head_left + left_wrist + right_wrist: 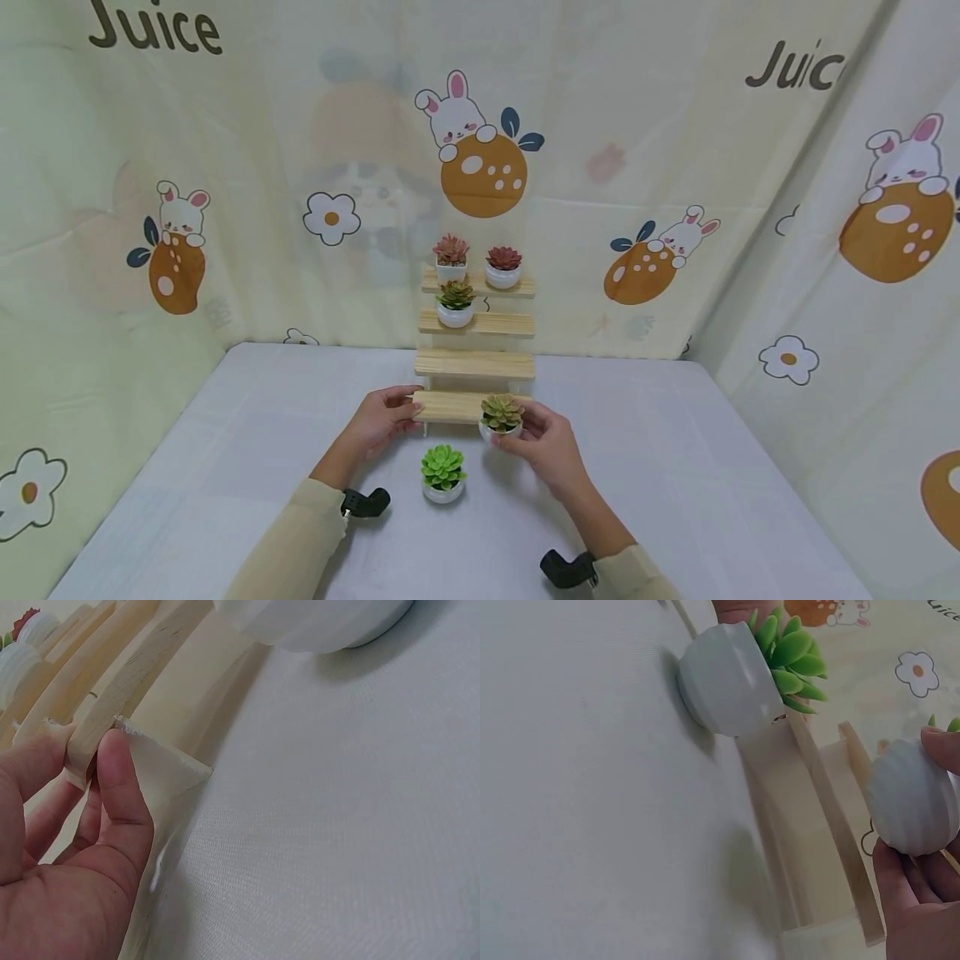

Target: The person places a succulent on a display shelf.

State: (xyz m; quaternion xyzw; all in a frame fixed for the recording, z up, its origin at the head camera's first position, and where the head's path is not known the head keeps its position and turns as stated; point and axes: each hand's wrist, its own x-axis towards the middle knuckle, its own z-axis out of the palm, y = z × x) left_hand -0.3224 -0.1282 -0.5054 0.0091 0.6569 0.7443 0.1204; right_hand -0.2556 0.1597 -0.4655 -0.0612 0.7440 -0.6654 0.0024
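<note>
A stepped wooden shelf (474, 364) stands toward the back of the table. Its lowest board (112, 705) is pinched at the left end by my left hand (382, 421), thumb on one face and fingers on the other. My right hand (551, 446) grips a potted succulent with dusty green leaves (502, 412) by its white ribbed pot (911, 799), at the right front of the lowest board. Whether that pot touches the board I cannot tell. A bright green potted succulent (442, 472) sits on the table between my forearms, in front of the shelf.
On the top board stand a pink succulent (451, 252) in a square pot and a dark red one (503, 265). A dark green succulent (455, 302) is on the second board, left side. The white tabletop (300, 400) ends at a printed curtain (360, 275).
</note>
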